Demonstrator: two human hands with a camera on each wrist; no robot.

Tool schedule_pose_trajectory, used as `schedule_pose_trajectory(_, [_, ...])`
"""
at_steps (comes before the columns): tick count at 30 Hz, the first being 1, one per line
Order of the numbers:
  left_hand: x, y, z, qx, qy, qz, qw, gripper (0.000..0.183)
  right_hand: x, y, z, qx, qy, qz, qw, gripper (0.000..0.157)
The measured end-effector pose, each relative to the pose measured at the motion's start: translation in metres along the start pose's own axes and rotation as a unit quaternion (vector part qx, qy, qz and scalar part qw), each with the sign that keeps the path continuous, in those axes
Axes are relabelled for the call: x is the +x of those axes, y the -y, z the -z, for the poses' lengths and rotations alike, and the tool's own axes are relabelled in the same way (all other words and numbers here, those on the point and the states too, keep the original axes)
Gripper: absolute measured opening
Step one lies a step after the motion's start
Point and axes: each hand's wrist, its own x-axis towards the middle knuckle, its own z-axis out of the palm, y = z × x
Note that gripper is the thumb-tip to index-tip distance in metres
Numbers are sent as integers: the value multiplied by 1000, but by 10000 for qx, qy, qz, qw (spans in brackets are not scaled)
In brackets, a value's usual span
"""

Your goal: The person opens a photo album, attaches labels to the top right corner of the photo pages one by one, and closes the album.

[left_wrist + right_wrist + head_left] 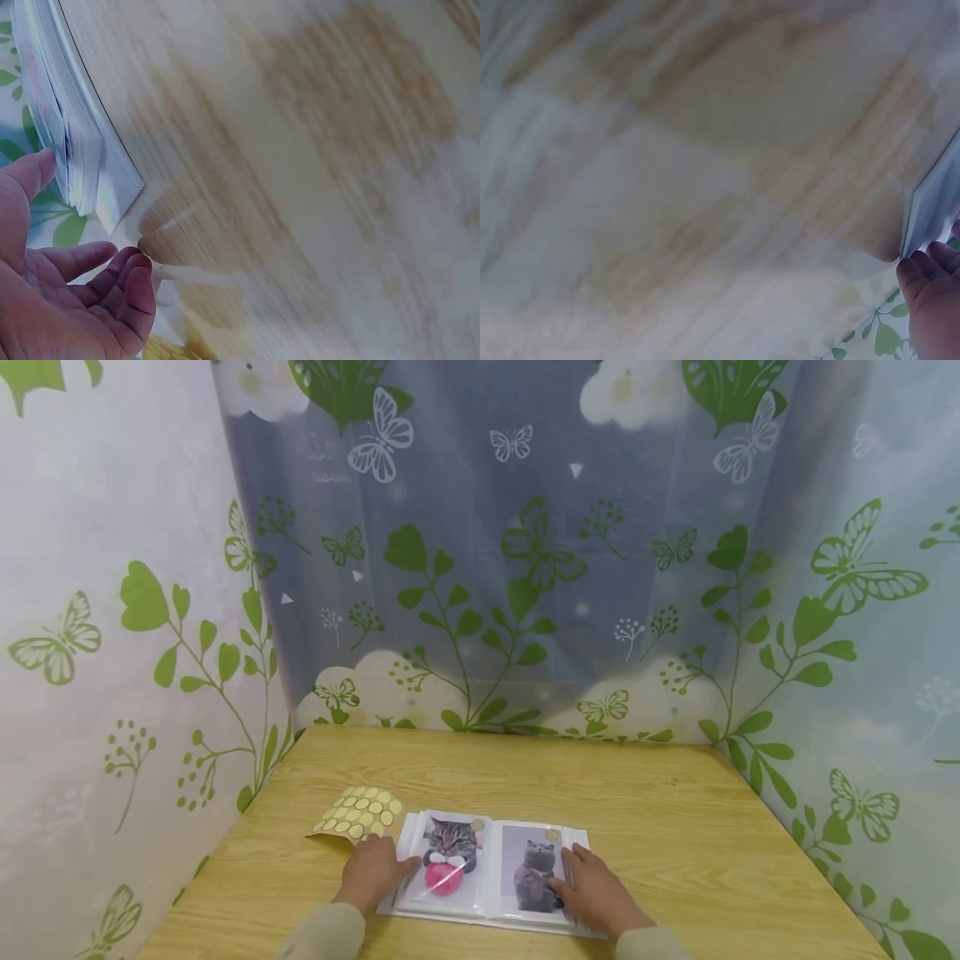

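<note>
A small white photo album [492,870] lies spread on the table, with clear sleeves over its photos. The left photo [453,860] shows a tabby cat with a pink ball; the right photo [531,872] shows a grey cat. Each photo has a small round yellowish sticker in its upper right corner. My left hand [372,870] is at the album's left edge, its thumb on the page. In the left wrist view the other fingers [139,300] bend loosely beside the album. At the right edge, my right hand [600,887] rests its thumb and fingers on the page.
A tan sheet with rows of round yellow stickers [360,812] lies beyond my left hand, its near edge curling up. The wood-grain table [517,768] meets a patterned curtain [480,568] at the back and on both sides.
</note>
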Motion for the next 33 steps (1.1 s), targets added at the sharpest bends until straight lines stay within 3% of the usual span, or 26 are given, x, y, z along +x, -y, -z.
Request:
schedule_pose_trajectory(20, [-1, -15, -1, -105, 191, 428, 9988, 51, 1, 1, 1, -63, 124, 1, 9999, 63])
schedule_pose_trajectory(33, [0, -16, 1, -235, 247, 609, 9976, 47, 1, 4, 2, 14, 209, -33, 9998, 65])
